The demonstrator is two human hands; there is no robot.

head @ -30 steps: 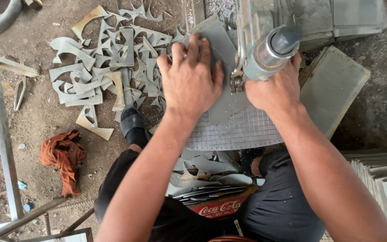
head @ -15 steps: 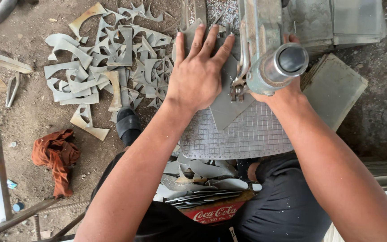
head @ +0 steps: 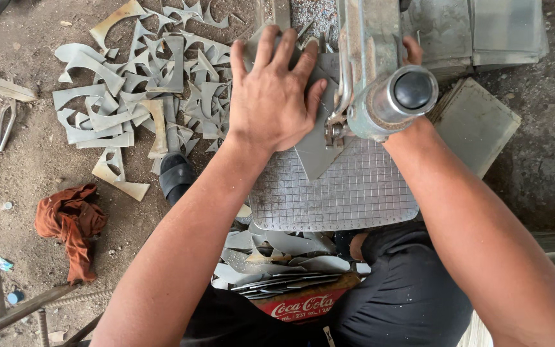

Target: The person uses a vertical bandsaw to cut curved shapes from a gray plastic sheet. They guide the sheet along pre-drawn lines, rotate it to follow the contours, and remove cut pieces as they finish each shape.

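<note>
My left hand (head: 271,96) lies spread flat on the sheet (head: 319,151), upper centre; right hand (head: 412,51) mostly hidden behind the cutter (head: 387,96), grip unclear.

Hidden behind the cutter

The right hand (head: 411,53) is mostly hidden behind the lever handle (head: 398,99); its grip cannot be told. The left hand (head: 271,96) covers much of the metal sheet (head: 319,144).

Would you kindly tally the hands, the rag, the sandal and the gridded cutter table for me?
Hands: 2, left hand flat on the metal sheet, right hand mostly hidden
Orange rag: 1
Black sandal: 1
Gridded cutter table: 1
Total: 5
</note>
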